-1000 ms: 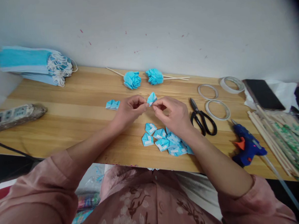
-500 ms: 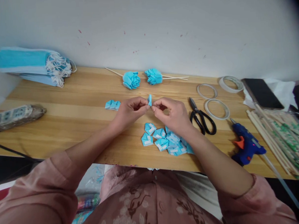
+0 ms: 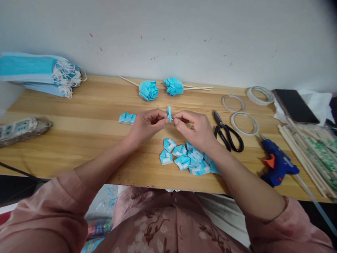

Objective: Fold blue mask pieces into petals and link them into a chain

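A small light-blue folded petal (image 3: 168, 112) stands up between my fingertips above the middle of the table. My left hand (image 3: 148, 125) pinches its left side between thumb and forefinger. At its lower right edge, the thumb and forefinger of my right hand (image 3: 195, 127) are closed on it. Below my hands lies a pile of blue folded petals (image 3: 196, 160), several with white strips on them; my right forearm covers part of it. Beside my left hand is a short row of blue folded pieces (image 3: 126, 118), partly hidden by that hand.
Behind my hands lie two blue flowers (image 3: 148, 90) on sticks. To the right are black scissors (image 3: 228, 133), tape rolls (image 3: 244, 124), a blue glue gun (image 3: 279, 163), wooden sticks (image 3: 304, 162) and a phone (image 3: 296, 105). Face masks (image 3: 27, 68) and a power strip (image 3: 19, 131) are at left.
The petal has turned slightly, and its face looks a little wider between my fingers. My right fingertips have shifted slightly to the right; everything else stays in place.
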A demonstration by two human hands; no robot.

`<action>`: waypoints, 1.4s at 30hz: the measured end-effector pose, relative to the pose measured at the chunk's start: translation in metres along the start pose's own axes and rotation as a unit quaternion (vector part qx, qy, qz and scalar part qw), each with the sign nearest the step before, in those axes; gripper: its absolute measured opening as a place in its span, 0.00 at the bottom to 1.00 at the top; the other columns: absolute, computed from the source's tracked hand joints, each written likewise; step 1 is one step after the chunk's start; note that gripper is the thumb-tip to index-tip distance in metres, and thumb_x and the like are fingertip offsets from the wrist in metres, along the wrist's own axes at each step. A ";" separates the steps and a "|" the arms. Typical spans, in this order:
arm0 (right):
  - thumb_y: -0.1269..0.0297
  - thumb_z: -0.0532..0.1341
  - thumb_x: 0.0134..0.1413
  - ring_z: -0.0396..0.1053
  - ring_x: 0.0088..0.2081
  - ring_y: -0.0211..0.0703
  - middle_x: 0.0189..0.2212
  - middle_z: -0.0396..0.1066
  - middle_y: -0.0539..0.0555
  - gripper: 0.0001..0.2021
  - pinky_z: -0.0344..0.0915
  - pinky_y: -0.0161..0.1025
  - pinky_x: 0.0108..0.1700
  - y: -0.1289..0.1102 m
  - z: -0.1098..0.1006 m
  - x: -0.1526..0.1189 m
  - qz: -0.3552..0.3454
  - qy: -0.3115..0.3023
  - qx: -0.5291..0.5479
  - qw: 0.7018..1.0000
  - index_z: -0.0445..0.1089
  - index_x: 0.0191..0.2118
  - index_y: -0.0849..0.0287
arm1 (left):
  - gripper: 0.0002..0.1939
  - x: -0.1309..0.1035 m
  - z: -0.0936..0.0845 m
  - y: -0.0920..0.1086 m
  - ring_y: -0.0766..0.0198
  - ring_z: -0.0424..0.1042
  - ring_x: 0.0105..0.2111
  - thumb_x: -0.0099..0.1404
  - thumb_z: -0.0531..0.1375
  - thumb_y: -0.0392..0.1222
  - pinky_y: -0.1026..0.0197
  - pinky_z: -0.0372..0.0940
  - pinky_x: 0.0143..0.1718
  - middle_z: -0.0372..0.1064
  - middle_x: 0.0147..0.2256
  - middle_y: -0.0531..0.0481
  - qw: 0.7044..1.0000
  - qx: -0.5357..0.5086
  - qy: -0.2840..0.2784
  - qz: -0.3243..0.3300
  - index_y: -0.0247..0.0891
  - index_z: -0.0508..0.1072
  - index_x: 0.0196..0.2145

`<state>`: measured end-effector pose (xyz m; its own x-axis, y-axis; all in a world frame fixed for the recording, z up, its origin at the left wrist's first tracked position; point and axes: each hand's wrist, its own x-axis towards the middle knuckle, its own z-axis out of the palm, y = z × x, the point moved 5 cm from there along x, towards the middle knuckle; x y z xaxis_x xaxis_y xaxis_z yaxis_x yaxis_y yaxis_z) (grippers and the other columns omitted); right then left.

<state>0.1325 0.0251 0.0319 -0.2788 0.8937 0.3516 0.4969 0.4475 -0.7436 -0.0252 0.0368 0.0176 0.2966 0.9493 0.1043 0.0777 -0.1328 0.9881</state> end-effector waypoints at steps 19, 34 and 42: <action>0.66 0.60 0.57 0.70 0.28 0.39 0.26 0.75 0.49 0.06 0.65 0.36 0.33 0.000 -0.004 0.001 -0.017 0.056 -0.009 0.998 0.75 0.32 0.56 | 0.14 0.000 0.000 0.003 0.72 0.56 0.19 0.56 0.68 0.50 0.66 0.52 0.20 0.60 0.19 0.58 0.999 -0.030 -0.004 -0.027 0.37 0.72 0.27; 0.59 0.65 0.55 0.74 0.41 0.43 0.39 0.77 0.51 0.23 0.71 0.41 0.45 0.024 0.005 0.007 0.093 -0.022 0.263 0.960 0.66 0.57 0.53 | 0.14 -0.001 -0.001 -0.003 0.73 0.58 0.18 0.59 0.67 0.49 0.68 0.53 0.19 0.62 0.21 0.57 0.997 -0.067 -0.016 -0.042 0.37 0.71 0.29; 0.62 0.65 0.53 0.70 0.32 0.38 0.33 0.74 0.48 0.24 0.67 0.36 0.35 0.019 0.006 0.005 0.079 -0.008 0.216 0.973 0.67 0.56 0.55 | 0.18 0.000 0.002 0.001 0.71 0.57 0.21 0.61 0.65 0.54 0.65 0.53 0.22 0.61 0.22 0.56 0.999 -0.002 -0.033 -0.014 0.37 0.68 0.26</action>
<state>0.1351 0.0378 0.0162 -0.2420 0.9480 0.2067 0.1434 0.2456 -0.9587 -0.0231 0.0357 0.0182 0.3564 0.9318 0.0683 0.0842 -0.1048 0.9909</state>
